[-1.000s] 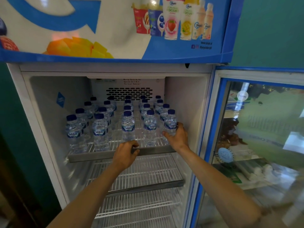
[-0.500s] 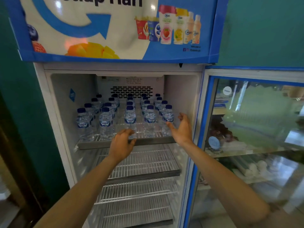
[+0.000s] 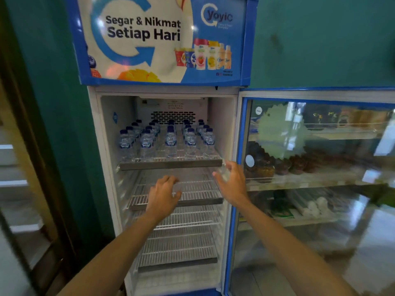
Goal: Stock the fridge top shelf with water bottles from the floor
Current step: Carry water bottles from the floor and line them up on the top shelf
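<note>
Both hands (image 3: 163,194) (image 3: 232,184) withdrawn, grip open, empty, water bottles (image 3: 171,141) beyond, on top shelf (image 3: 171,163)

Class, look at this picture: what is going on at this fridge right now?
A person stands at an open fridge whose top shelf holds rows of small water bottles. Both hands are empty: the left hand and the right hand hang open in front of the bare wire shelves below, touching nothing. The glass door stands open to the right.
</note>
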### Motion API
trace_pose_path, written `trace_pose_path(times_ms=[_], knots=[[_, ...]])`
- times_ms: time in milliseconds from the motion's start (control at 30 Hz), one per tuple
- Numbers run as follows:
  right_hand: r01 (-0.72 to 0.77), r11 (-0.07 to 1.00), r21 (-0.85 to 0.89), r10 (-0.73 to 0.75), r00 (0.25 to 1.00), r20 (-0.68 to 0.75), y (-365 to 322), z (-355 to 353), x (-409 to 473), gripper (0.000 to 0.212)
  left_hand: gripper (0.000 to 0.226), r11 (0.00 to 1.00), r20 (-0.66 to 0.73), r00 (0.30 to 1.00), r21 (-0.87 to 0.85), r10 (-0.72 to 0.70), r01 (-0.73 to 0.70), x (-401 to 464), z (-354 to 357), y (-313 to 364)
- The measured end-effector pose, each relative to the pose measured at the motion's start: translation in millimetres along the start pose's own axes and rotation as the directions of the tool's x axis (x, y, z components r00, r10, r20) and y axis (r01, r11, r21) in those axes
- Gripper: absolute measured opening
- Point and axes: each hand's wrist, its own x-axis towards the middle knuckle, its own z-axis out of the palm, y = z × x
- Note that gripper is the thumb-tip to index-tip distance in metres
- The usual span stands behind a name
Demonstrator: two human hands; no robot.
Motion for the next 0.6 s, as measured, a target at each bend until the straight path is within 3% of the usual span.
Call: trace_pose_path(times_ms=[267, 600], knots=[[-0.046, 0.999, 0.012, 0.046, 0.998, 0.047, -31.4, -12.0, -79.7, 0.055, 0.031, 1.000, -0.010, 1.000, -0.030, 0.004, -0.004, -82.6, -25.1, 26.5], [-0.047, 0.998, 0.034, 0.045, 0.997, 0.069, -59.0, 33.7, -60.4, 0.054, 0.036, 0.996, -0.043, 0.996, -0.047, -0.073, 0.071, -62.6, -57.4, -11.2]])
